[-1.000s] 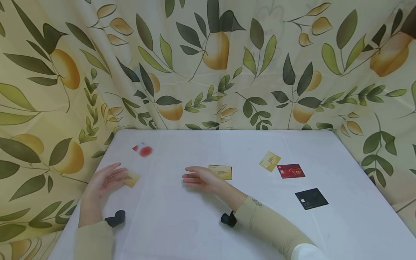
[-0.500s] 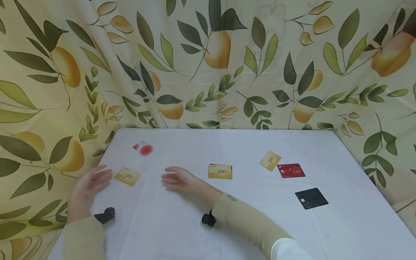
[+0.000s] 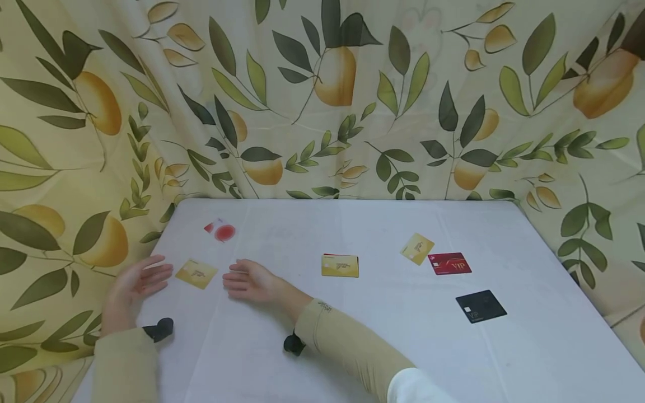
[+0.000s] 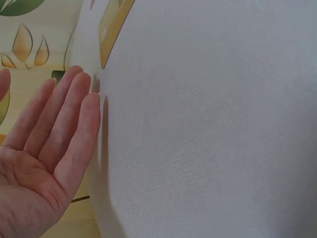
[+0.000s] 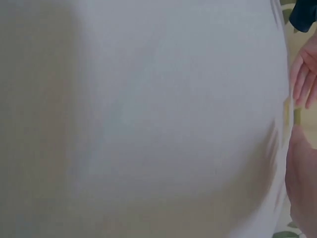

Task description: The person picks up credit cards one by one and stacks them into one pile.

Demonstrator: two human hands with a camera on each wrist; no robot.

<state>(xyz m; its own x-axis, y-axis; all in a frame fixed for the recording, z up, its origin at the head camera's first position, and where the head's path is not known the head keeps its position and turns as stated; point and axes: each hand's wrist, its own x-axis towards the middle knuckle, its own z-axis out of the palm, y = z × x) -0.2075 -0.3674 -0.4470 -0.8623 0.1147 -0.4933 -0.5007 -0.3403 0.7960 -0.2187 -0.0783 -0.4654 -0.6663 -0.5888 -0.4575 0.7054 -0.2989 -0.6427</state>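
Note:
A gold card lies flat on the white table between my two hands. My left hand is just left of it, fingers fairly straight and nothing held; in the left wrist view the palm of this left hand shows, with a corner of the gold card beyond the fingertips. To the card's right is my right hand, its fingers extended leftward and holding nothing. Only a part of the right hand shows at the edge of the right wrist view. Neither hand appears to touch the card.
Near the table's middle, a gold card overlaps a red one. Farther right lie another gold card, a red VIP card and a black VIP card. A clear-looking piece with red shapes lies back left. Patterned curtain borders the table.
My left hand has moved left off the left gold card, uncovering it. My right hand has slid left, away from the middle gold card and toward the left one.

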